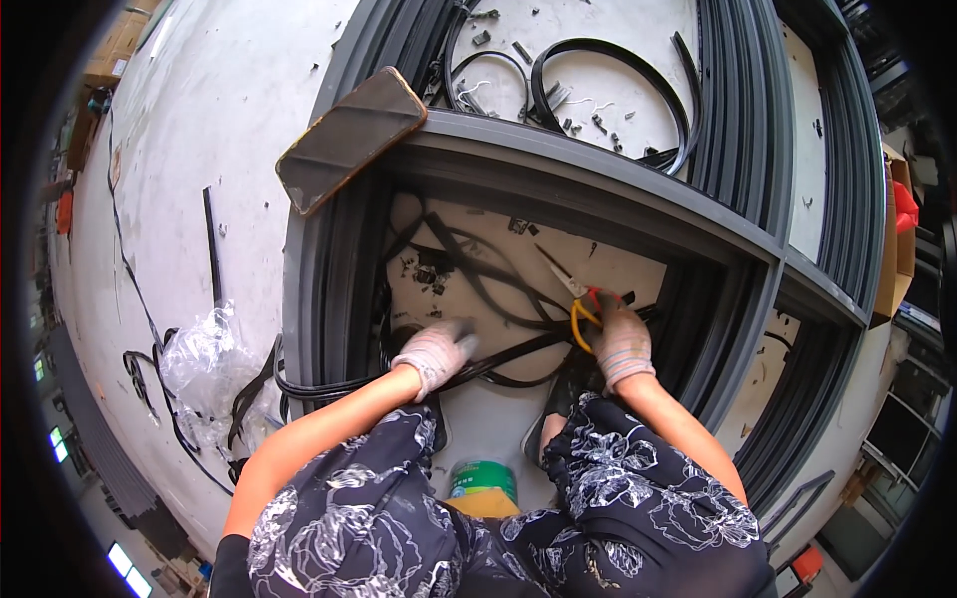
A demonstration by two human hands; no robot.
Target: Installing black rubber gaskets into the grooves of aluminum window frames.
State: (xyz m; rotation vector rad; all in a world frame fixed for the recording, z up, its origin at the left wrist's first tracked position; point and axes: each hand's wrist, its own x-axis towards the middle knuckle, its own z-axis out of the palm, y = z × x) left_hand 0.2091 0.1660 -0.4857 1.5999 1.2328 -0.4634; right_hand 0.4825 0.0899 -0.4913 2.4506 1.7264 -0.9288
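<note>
Head view, person crouched over a dark grey window frame point(558, 159) lying flat on a pale floor. Both hands gloved, knit type w/ pinkish cuffs.

L hand point(436, 351): fingers curled down onto a black rubber strip point(503, 351), pressing or pinching it against the floor inside the frame opening. Grip narrow, fingers close together; can't tell whether the strip is fully enclosed or just pinned under the fingertips. Strip runs from this hand toward the R hand and loops back left under the frame edge.

R hand point(620, 337): closed round the yellow/red handles of a pair of pliers point(573, 294). Handles squeezed near together, metal nose points up-left, away from the wrist. Nose tip sits over the tangle of strips; contact w/ strip not clear.

Strip location: inside the lower-left frame opening, between the two hands, among several other black strips crossing there.

Nearby: brown flat pad point(351, 138) resting on frame corner, tilted. Green tin point(482, 478) between the knees. Crumpled clear plastic bag point(204, 364) on floor left of frame. Loose black strip offcuts point(608, 80) in the upper opening.
</note>
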